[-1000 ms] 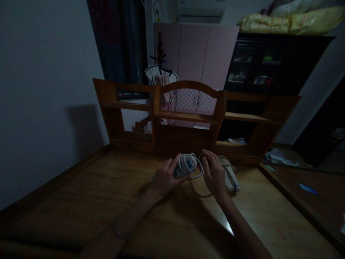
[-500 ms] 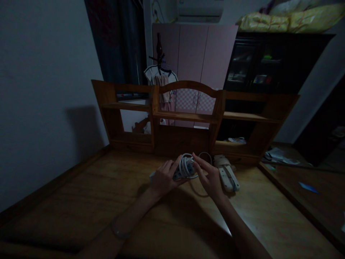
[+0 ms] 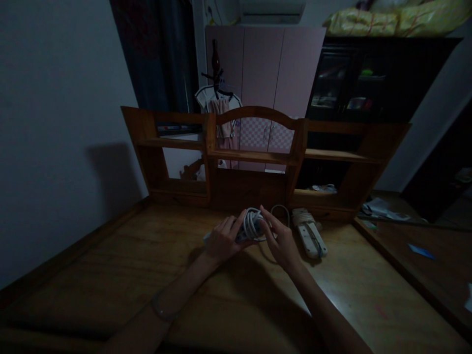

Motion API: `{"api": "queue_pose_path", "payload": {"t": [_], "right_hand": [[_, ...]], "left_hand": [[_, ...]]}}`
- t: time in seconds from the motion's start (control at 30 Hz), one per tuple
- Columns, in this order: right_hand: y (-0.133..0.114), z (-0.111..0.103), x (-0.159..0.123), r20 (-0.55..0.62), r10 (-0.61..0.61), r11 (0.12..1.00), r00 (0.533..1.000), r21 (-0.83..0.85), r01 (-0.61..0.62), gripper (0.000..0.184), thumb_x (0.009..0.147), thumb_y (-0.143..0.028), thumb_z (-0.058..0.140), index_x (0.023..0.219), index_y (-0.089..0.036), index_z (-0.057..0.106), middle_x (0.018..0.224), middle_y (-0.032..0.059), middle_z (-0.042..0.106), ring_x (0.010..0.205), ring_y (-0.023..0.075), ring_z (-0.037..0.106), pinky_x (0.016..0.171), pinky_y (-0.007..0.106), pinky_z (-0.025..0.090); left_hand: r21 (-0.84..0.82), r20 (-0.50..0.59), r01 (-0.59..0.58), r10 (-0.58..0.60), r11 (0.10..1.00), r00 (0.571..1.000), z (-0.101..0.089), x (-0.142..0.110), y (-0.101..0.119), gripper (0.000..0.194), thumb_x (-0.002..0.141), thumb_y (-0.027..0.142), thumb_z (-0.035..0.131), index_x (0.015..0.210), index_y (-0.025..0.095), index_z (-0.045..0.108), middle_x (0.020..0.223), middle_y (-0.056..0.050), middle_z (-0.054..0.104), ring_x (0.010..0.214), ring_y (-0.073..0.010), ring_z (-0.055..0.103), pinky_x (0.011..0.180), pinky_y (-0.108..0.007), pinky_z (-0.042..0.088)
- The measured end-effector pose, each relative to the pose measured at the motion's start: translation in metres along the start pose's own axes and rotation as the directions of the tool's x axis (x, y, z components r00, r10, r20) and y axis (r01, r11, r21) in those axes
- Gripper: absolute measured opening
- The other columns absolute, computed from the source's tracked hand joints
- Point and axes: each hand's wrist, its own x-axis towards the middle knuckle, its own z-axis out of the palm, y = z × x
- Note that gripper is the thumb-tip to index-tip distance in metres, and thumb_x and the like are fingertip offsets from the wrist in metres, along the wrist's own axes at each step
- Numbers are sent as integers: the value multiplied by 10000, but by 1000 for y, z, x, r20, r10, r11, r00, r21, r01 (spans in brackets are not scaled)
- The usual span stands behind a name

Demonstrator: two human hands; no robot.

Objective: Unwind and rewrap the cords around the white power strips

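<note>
My left hand is closed around a power strip, which it holds just above the wooden desk. White cord is wound in several loops about the strip's right end. On that side my right hand pinches the cord with thumb and fingers at the edge of the coil. A loose length of the cord loops behind the right hand and hangs below it. To the right lies a second power strip, its own cord wrapped around its far end. Most of the held strip is hidden by my left hand.
A wooden shelf unit stands along the back of the desk. White wall rises at the left. Beyond the desk's right edge, a lower brown surface holds a blue card and papers.
My right hand has shifted slightly left and closer over the coil. The left hand keeps its grip on the strip. The view has tilted a little.
</note>
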Motion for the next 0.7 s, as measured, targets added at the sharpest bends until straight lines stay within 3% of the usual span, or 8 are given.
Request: {"api": "queue_pose_path", "payload": {"t": [0.1, 0.2, 0.3, 0.5, 0.7], "right_hand": [[5, -2, 4, -5, 175, 958, 985, 230, -169, 296, 881, -410, 576, 1104, -223, 632, 1073, 62, 666, 974, 230, 621, 793, 319, 508], [13, -9, 8, 182, 316, 826, 931, 430, -364, 301, 817, -426, 647, 1011, -196, 660, 980, 58, 675, 896, 219, 622, 730, 298, 499], [17, -16, 8, 347, 354, 697, 868, 522, -492, 272, 794, -400, 672, 955, -181, 684, 1000, 62, 668, 896, 211, 610, 732, 300, 485], [22, -18, 7, 427, 358, 539, 831, 632, -557, 202, 777, -357, 695, 785, -163, 638, 923, 44, 666, 762, 154, 584, 670, 259, 453], [27, -19, 8, 463, 377, 457, 802, 660, -596, 205, 748, -320, 714, 723, -160, 591, 931, 48, 657, 708, 141, 565, 636, 255, 449]], "left_hand": [[-21, 21, -62, 62, 998, 998, -4, 0, 0, 840, 812, 655, 494, 1455, 175, 245, 1013, -126, 573, 921, -268, 563, 800, -385, 467], [-29, 25, -101, 102, 994, 994, -5, -1, -1, 848, 810, 662, 490, 1456, 171, 244, 1008, -126, 574, 917, -267, 563, 794, -384, 465], [-33, 17, -145, 145, 989, 989, -4, -3, -1, 866, 804, 672, 487, 1458, 163, 238, 1023, -135, 579, 919, -266, 566, 792, -384, 464], [-31, -17, -185, 185, 982, 983, -6, -3, 2, 899, 789, 697, 484, 1463, 158, 231, 1059, -138, 587, 928, -262, 568, 792, -385, 469], [-34, 23, -221, 222, 975, 975, -7, -3, 4, 827, 831, 644, 476, 1461, 159, 245, 1011, -130, 590, 907, -253, 568, 785, -383, 467]]}}
